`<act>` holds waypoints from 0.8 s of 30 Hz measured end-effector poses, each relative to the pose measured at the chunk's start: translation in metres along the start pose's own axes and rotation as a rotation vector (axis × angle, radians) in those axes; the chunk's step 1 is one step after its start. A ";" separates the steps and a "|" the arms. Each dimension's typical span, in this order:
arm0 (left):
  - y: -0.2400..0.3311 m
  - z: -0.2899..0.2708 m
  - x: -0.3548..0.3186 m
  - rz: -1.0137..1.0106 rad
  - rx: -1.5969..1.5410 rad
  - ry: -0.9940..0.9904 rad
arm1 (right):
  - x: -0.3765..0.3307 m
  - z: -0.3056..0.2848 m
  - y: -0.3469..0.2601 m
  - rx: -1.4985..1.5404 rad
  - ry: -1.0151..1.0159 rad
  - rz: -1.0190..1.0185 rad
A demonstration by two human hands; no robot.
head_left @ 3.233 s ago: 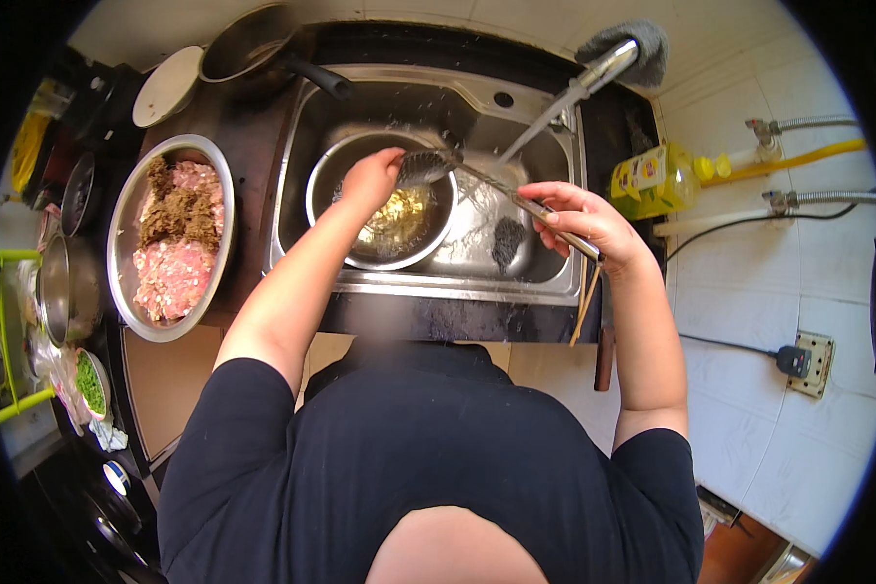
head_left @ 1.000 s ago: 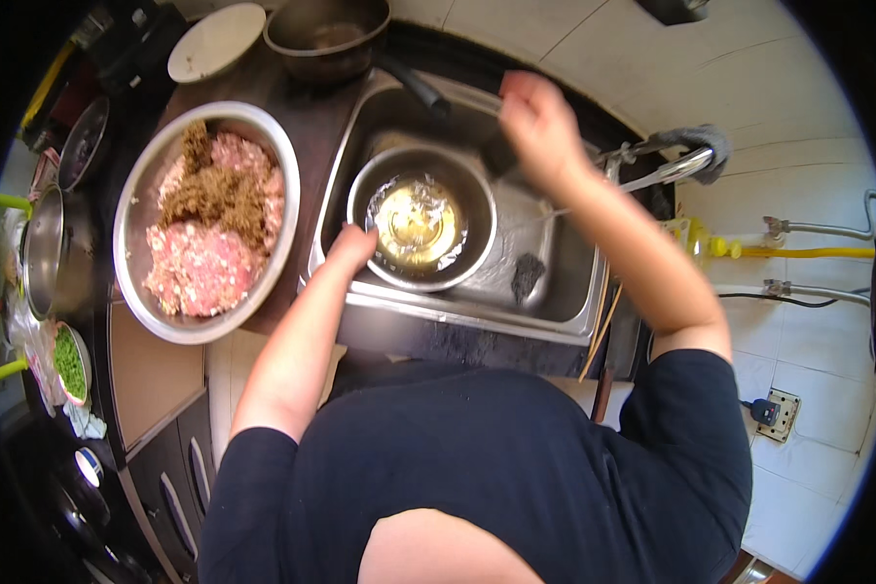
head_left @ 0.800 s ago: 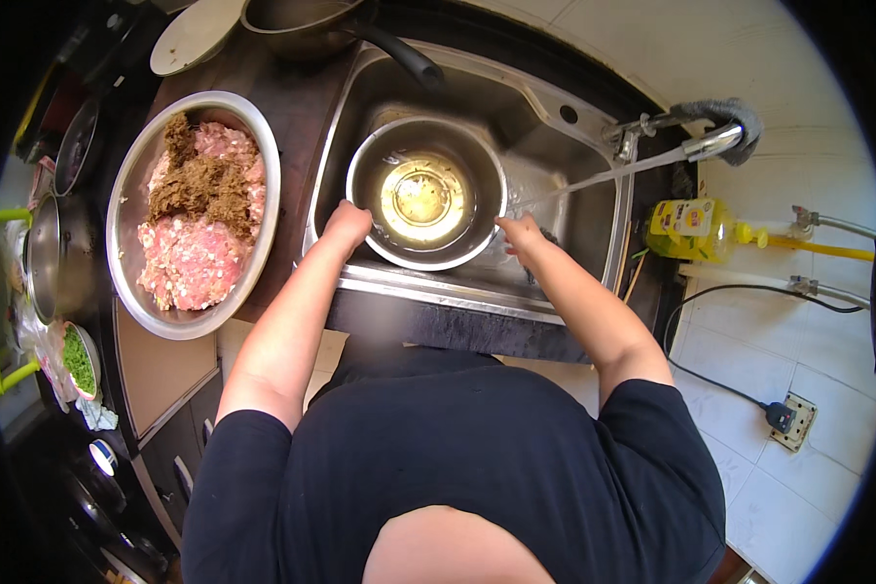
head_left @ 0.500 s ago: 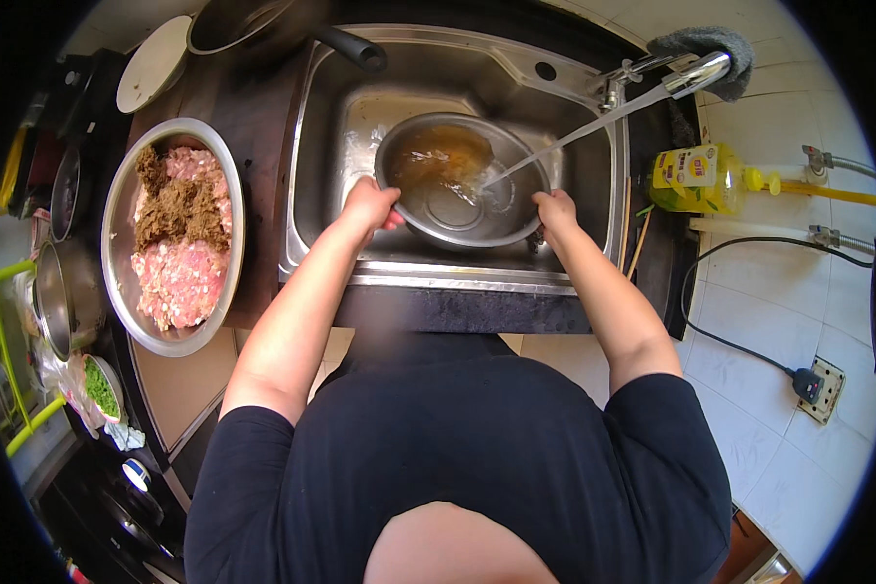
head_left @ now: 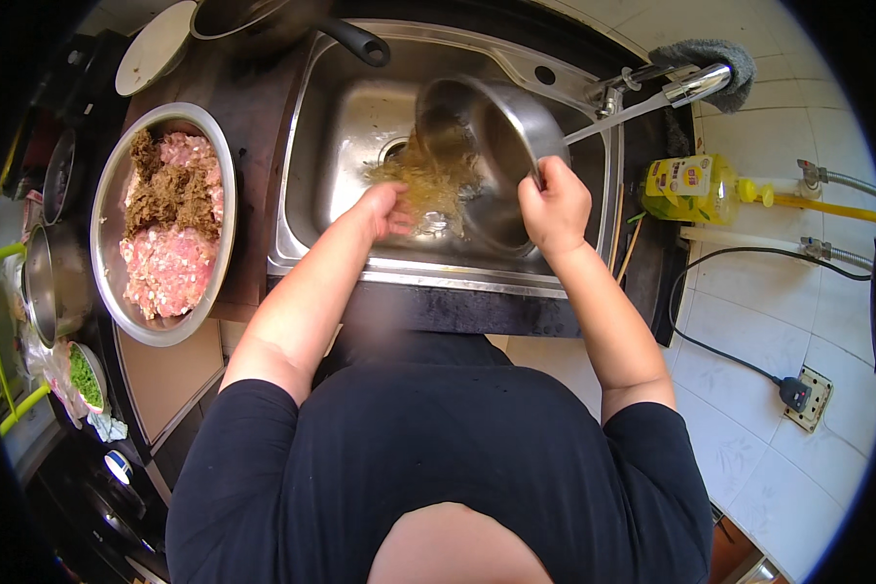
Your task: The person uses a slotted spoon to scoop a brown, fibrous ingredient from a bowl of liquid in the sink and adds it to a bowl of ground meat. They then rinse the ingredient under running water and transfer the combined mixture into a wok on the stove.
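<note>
Steel basin [head_left: 504,146] tipped in the sink [head_left: 346,161], yellow-brown water [head_left: 436,190] spilling out
The round, silver-grey basin tilts steeply over the sink's right half, its mouth turned left. The water, cloudy and ragged-edged, spreads from that mouth across the sink floor, splashing just beside the drain [head_left: 393,150].

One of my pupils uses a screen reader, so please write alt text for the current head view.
A person's right hand holds a tilted metal basin by its rim over a steel sink, yellowish liquid spilling out near the open left hand. A tap runs at upper right, and a bowl of pink mince stands at left.
</note>
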State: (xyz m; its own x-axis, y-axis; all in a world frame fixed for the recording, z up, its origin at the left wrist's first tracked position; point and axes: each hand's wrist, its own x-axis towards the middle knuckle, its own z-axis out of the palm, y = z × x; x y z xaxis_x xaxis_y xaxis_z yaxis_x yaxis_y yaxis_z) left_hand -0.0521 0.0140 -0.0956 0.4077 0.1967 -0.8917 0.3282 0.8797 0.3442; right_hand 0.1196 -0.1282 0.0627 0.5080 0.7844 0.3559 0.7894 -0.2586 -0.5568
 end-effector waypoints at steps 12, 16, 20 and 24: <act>0.044 -0.010 -0.029 0.869 0.197 0.121 | 0.005 -0.051 0.003 -0.032 0.094 -0.667; 0.034 -0.016 -0.027 0.748 0.433 0.202 | 0.011 -0.029 0.044 0.018 0.057 -0.382; 0.019 -0.023 -0.028 0.730 0.711 0.353 | 0.040 0.002 0.084 -0.060 -0.190 0.225; 0.012 -0.030 -0.020 0.590 0.711 0.373 | 0.044 0.036 0.147 0.239 -0.185 0.485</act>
State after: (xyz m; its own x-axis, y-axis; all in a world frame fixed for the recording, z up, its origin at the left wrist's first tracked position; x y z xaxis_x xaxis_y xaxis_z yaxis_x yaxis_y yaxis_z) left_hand -0.0818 0.0333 -0.0822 0.4164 0.7496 -0.5145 0.6432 0.1571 0.7494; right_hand 0.2460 -0.1116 -0.0303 0.7068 0.6992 -0.1079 0.3704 -0.4957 -0.7856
